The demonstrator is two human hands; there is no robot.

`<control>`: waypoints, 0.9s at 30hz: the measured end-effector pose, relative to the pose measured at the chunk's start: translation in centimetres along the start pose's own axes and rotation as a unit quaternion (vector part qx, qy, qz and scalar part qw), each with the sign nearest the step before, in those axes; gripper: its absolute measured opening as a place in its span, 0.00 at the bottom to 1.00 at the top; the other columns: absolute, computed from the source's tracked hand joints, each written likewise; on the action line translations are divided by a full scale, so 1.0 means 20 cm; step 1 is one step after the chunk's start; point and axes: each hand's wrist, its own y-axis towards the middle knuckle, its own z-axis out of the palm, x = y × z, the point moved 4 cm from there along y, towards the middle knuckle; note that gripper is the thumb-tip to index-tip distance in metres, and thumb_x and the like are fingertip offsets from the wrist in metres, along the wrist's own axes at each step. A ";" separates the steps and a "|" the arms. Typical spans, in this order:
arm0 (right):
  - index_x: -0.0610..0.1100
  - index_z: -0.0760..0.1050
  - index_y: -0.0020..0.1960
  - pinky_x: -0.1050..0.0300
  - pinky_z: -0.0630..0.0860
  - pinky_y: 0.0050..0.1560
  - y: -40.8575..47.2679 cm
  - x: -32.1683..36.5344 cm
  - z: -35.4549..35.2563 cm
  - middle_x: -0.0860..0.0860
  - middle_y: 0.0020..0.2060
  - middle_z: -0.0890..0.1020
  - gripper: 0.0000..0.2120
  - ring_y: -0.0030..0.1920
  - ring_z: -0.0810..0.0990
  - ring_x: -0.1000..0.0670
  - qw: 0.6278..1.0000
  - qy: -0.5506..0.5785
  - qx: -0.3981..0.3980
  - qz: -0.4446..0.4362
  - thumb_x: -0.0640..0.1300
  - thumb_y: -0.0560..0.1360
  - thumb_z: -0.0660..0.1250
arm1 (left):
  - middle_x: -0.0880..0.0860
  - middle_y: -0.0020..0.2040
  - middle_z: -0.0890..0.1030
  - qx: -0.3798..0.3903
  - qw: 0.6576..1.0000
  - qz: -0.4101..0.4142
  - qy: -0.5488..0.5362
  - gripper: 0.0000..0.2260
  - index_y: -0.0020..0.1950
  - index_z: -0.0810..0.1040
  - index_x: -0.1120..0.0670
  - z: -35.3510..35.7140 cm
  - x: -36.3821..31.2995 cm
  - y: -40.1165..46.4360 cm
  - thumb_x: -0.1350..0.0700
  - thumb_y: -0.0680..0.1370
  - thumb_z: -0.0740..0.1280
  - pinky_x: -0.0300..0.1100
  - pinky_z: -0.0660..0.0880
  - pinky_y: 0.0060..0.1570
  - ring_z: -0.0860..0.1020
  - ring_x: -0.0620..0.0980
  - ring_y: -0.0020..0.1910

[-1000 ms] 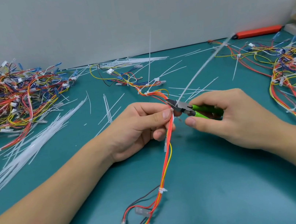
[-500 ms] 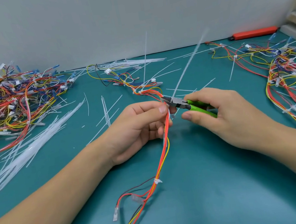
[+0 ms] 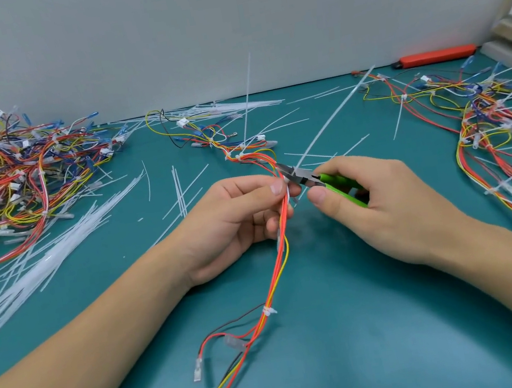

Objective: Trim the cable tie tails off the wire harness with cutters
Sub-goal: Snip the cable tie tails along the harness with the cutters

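The teal desk point(image 3: 351, 329) gives you bare room toward its near edge. Your left hand point(image 3: 236, 223) pinches the red, orange and yellow wire harness point(image 3: 283, 243) mid-desk to steady it; your right hand point(image 3: 379, 205) grips the green-handled cutters point(image 3: 319, 181), blades apparently at the base of the long white cable-tie tail point(image 3: 333, 119).

Wire-harness assembly workbench in a workshop or small factory. A teal bench mat point(image 3: 351, 329) against a plain wall carries heaped harnesses point(image 3: 6, 178), a bundle of loose white cable ties point(image 3: 41, 259), and an orange-handled tool point(image 3: 436, 55).
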 end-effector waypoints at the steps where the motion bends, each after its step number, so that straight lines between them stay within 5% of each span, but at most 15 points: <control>1: 0.52 0.79 0.50 0.62 0.69 0.38 0.00 0.00 0.00 0.55 0.37 0.77 0.15 0.38 0.74 0.52 1.000 -0.001 0.001 -0.001 0.62 0.79 0.63 | 0.53 0.37 0.81 0.003 1.000 0.002 0.003 0.09 0.53 0.84 0.58 0.00 0.00 0.00 0.55 0.78 0.69 0.37 0.75 0.37 0.73 0.45 0.30; 11: 0.43 0.71 0.38 0.59 0.62 0.29 0.00 0.00 -0.03 0.50 0.28 0.68 0.29 0.29 0.64 0.53 1.000 -0.027 0.011 0.000 0.70 0.77 0.61 | 0.52 0.38 0.82 0.037 0.999 0.015 0.031 0.07 0.51 0.85 0.56 0.02 0.00 -0.01 0.55 0.80 0.69 0.35 0.74 0.36 0.73 0.46 0.31; 27: 0.51 0.79 0.49 0.64 0.69 0.38 0.00 -0.01 -0.01 0.56 0.38 0.78 0.14 0.39 0.75 0.53 1.000 -0.004 0.002 -0.012 0.62 0.77 0.66 | 0.55 0.39 0.82 0.028 0.999 0.019 0.012 0.04 0.45 0.81 0.54 0.02 -0.01 -0.01 0.57 0.79 0.69 0.35 0.73 0.34 0.73 0.46 0.29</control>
